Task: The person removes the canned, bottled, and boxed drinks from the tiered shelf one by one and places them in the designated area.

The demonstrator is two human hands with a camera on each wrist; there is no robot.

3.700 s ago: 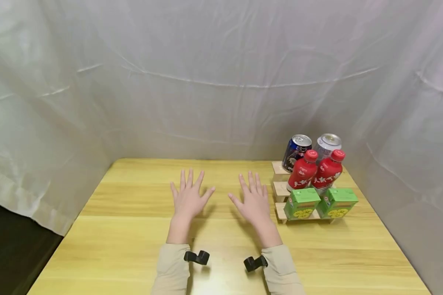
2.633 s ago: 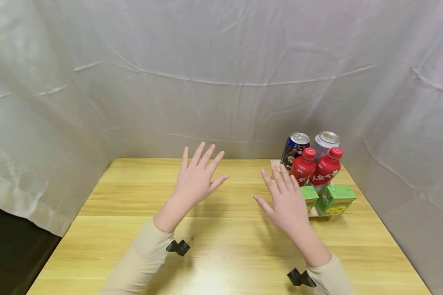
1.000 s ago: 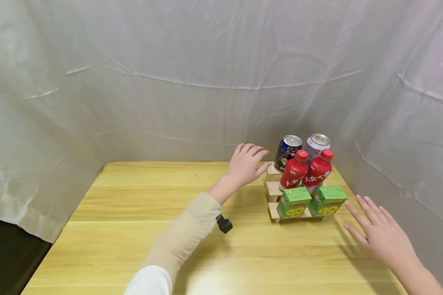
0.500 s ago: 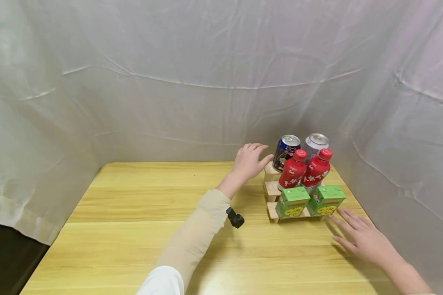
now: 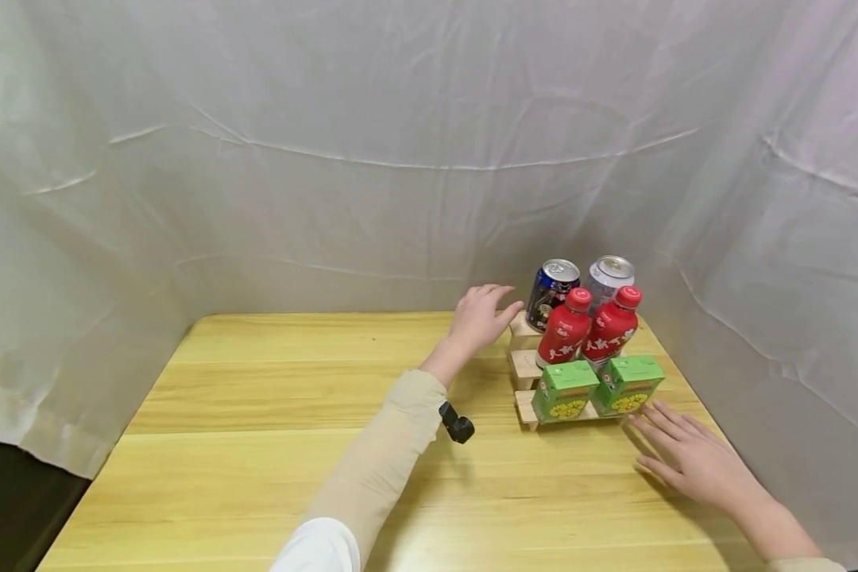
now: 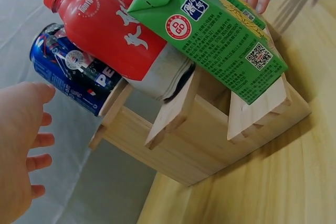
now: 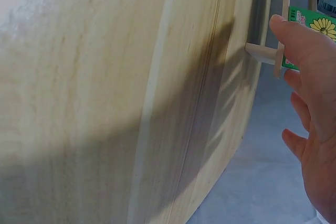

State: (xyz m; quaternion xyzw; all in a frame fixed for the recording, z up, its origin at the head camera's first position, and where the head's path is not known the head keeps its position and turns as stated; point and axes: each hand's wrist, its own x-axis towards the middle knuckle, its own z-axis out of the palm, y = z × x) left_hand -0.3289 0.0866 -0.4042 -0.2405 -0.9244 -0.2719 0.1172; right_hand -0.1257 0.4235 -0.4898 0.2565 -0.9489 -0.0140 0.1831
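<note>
A three-step wooden rack [image 5: 527, 365] holds drinks in pairs. On its top step stand a dark blue can [image 5: 549, 294] and a white can [image 5: 610, 278]. Two red bottles [image 5: 563, 330] fill the middle step, and two green drink cartons [image 5: 565, 393] sit on the lowest. My left hand [image 5: 477, 318] hovers at the rack's left, fingers spread toward the blue can, a small gap showing in the left wrist view. At the lower right, my right hand [image 5: 697, 461] reaches with extended fingers toward the right green carton [image 5: 628, 387]. Neither hand holds anything.
The rack stands on a yellow wooden table [image 5: 272, 445] near its right back corner. Grey-white cloth [image 5: 372, 159] hangs behind and along both sides. A black wrist camera [image 5: 457, 423] sticks out from the left sleeve.
Both hands have left the table's middle. The left went right and forward to the rack's left side; the right swung out beyond the rack, then came in toward its right front corner.
</note>
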